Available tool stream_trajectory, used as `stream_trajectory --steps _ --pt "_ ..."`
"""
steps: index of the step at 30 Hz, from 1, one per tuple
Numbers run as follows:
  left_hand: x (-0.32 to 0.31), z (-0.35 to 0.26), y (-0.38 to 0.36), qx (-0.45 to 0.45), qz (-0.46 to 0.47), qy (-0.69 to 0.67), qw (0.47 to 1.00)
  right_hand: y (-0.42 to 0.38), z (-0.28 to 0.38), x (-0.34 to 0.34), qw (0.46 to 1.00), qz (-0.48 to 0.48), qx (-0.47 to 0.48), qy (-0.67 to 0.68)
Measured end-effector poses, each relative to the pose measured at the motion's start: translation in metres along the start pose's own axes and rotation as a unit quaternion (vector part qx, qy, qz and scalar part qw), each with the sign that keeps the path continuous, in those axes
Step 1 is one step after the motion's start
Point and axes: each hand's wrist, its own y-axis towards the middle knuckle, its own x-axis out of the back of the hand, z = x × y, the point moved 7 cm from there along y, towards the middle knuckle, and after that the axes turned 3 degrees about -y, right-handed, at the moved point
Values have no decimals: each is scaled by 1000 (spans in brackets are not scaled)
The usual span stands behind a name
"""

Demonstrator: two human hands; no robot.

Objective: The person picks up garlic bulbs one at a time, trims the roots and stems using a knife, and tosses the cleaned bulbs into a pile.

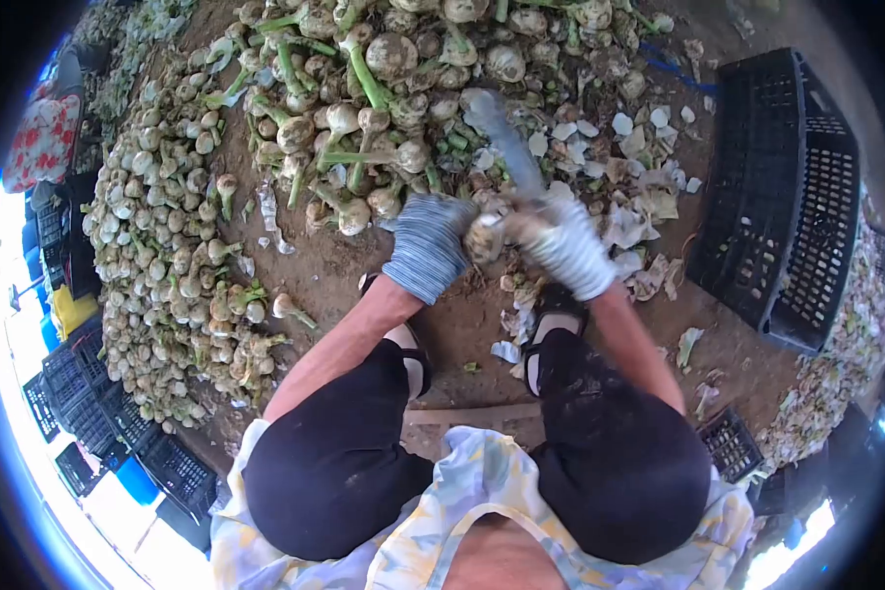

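Observation:
My left hand (431, 246), in a grey striped glove, is closed at the near edge of the pile, its fingers wrapped round a garlic bulb (484, 238). Just right of the bulb, my right hand (560, 241) wears a pale glove and is blurred by motion. Its fingers are closed round the handle of a blurred long grey blade (506, 143) that points up and away. Bulbs with thick green stems (364, 79) lie in a heap beyond both hands. Peeled skins and cut pieces (629, 197) are scattered to the right.
A large heap of trimmed bulbs (157, 256) spreads along the left. Black plastic crates (777, 197) stand at the right, with a smaller crate (730, 444) nearer. More crates (88, 413) and a yellow object (72, 310) are at the far left. Both feet rest on the soil.

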Motion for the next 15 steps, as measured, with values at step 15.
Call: stream_trajectory --steps 15 --pt "-20 42 -8 190 -108 -443 870 4 52 -4 909 -82 218 -346"
